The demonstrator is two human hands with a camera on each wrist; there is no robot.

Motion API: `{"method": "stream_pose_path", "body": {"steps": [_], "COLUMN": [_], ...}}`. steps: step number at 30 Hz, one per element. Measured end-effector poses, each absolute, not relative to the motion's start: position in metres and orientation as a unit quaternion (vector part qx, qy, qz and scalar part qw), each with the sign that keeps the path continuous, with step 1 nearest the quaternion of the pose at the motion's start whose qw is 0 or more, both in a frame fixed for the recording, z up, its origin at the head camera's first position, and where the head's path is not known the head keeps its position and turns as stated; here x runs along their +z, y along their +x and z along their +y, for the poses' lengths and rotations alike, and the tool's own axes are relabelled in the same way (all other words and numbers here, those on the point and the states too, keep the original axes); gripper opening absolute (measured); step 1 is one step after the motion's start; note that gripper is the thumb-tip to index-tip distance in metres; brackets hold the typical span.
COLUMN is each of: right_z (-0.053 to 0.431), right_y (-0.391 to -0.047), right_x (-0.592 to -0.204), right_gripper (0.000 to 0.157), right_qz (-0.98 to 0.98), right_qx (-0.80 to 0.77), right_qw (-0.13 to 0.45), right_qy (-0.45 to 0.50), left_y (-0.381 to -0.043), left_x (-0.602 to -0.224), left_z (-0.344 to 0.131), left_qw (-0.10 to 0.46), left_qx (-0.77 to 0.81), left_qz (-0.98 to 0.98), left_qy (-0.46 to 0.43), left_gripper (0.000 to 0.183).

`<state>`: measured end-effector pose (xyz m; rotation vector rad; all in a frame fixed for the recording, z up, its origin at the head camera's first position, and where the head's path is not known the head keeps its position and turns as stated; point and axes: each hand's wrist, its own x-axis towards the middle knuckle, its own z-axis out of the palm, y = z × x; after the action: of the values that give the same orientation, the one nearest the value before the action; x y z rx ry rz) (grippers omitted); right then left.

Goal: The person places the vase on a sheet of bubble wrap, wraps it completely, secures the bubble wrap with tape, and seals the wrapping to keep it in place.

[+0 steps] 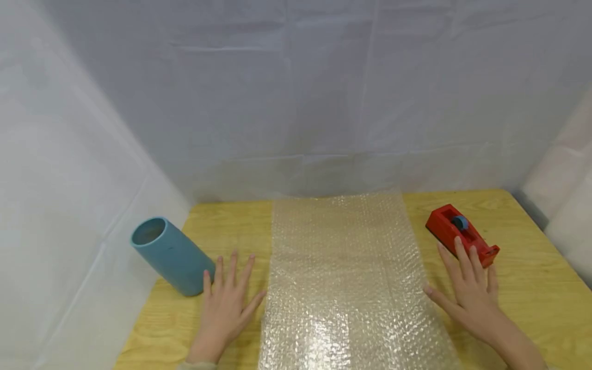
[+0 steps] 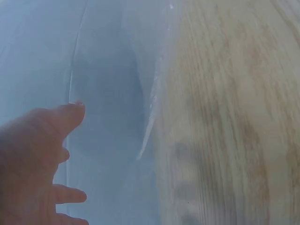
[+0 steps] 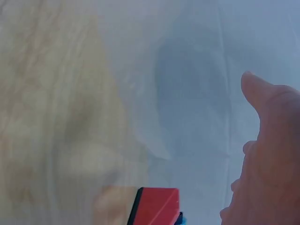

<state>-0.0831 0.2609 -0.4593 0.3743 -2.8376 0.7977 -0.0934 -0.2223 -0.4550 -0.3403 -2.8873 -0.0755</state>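
Note:
A long sheet of clear bubble wrap [image 1: 342, 267] lies flat down the middle of the wooden table. To its left, my left hand [image 1: 224, 306] is spread with straight fingers and holds nothing. Just beyond that hand stands a blue cylindrical vase [image 1: 180, 259], its open mouth facing up. My right hand [image 1: 474, 300], also spread and holding nothing, is at the sheet's right side. Its fingertips overlap the red tape dispenser [image 1: 446, 228] in the head view. A small blue roll of tape [image 1: 460, 222] sits in the dispenser. In the right wrist view, the dispenser's red end [image 3: 157, 206] shows at the bottom.
Behind the wooden table [image 1: 532, 288] hangs a white sheet backdrop [image 1: 324, 103]. More white sheeting [image 1: 69, 205] covers the left side, and another piece [image 1: 569, 169] hangs on the right. The bubble wrap's far end reaches the table's back edge.

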Motion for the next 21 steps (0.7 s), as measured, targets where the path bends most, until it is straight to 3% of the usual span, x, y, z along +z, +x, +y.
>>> {"method": "stream_pose_path", "body": {"steps": [7,14,21], "right_z": [0.247,0.226,0.198], "right_y": [-0.083,-0.08,-0.075], "right_x": [-0.444,-0.433,-0.433], "right_gripper": [0.097,0.11,0.109], "right_qz": [-0.931,-0.873,-0.826], "right_qx": [0.322,0.465,0.548], "right_qw": [0.081,0.053,0.022], "right_qy": [0.15,0.137,0.129], "left_y": [-0.1,-0.109,-0.118], "left_x": [-0.45,-0.441,-0.433], "left_z": [-0.228,-0.24,-0.248], "left_qw": [0.2,0.381,0.519], "left_qx": [-0.068,-0.134,-0.235], "left_qz": [-0.967,-0.895,-0.812], "left_qy": [-0.14,-0.188,-0.126], "left_gripper": [0.074,0.072,0.09]}}
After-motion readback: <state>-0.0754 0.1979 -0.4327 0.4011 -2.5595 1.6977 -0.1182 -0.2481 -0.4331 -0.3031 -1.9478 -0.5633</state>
